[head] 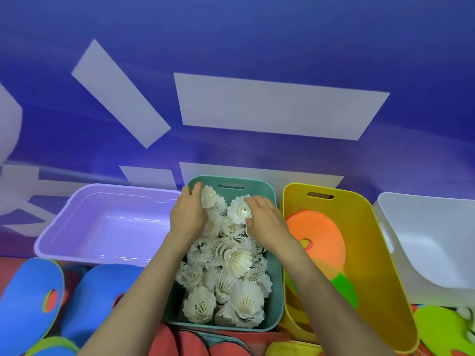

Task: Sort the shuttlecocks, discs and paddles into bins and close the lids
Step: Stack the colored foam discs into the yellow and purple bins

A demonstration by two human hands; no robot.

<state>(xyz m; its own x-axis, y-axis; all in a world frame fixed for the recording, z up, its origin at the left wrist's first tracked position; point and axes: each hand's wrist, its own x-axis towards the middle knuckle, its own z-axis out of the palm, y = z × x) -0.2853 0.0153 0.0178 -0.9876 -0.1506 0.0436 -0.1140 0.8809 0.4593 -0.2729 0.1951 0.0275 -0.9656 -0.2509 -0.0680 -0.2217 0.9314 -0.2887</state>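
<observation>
Shuttlecocks lie heaped in the teal bin, which stands at the middle of the row along the far edge of the desk, and they fill it almost to the rim.

Both hands are down in the far end of that bin. The left hand is cupped over the pile by the far left corner, its fingers bent down against one white shuttlecock. Whether they grip it or only press on it cannot be told. The right hand lies flat, its fingers straight and slightly spread on top of another shuttlecock, pinching nothing.

By the look of it, the shuttlecock step is near its end and the hands are settling the heap so that it sits below the rim.

The purple bin to the left holds nothing visible. The yellow bin to the right already has orange and green flat pieces in it. Blue foam pieces near the front left corner and green ones at the front right are not yet sorted.

The next move probably calls for drawing both hands out gently so that no feathers catch. Then comes either fitting what looks like the teal lid at the front edge or reaching for the blue pieces.
</observation>
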